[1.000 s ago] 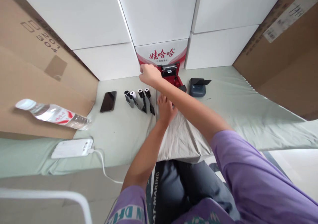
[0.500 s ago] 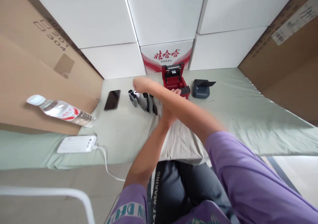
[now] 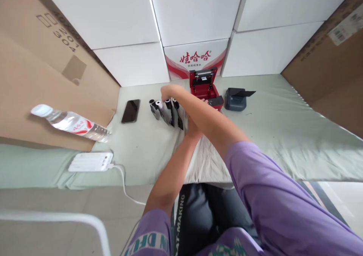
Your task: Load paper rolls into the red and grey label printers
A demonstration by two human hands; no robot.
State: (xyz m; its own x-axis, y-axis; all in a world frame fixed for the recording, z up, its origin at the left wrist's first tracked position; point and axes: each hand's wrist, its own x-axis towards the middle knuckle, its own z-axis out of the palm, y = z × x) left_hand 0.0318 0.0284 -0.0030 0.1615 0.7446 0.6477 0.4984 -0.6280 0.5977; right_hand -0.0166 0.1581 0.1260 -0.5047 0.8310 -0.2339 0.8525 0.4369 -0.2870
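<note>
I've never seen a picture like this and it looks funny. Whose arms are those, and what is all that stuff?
The camera sits on a person's head, looking down at their own arms in purple sleeves. The arms cross: the right hand reaches over to a row of small paper rolls; whether it grips one is unclear. The left hand is mostly hidden under that arm, near an open red printer. Also on the green sheet: a dark printer, phone, water bottle and white power bank.
</note>
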